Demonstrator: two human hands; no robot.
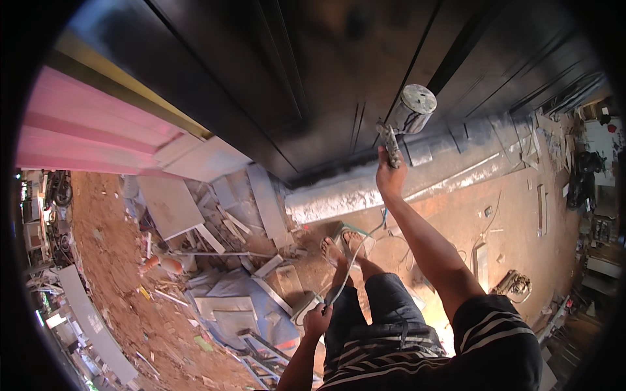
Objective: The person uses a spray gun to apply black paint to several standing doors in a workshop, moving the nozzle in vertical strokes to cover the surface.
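My right hand point(390, 174) is closed around the handle of a paint spray gun point(389, 138), held up close to a large dark panelled surface point(235, 78). A round, paint-spattered metal cup point(417, 107) sits on the gun. The surface is black, with long straight grooves and some brownish, uneven patches. Low by my left thigh, my left hand point(317, 320) is closed around a pale air hose point(353, 262). That hose runs up past my feet toward the spray gun. Its end at the gun is partly hidden behind my right hand and forearm.
Wood offcuts and boards point(171, 207) lie heaped on the left, beside reddish bare ground point(104, 241). Pink panels point(91, 127) stand at the upper left. A pale, paint-marked strip point(365, 195) runs along the dark surface's foot. Coiled hose point(515, 287) lies at the right.
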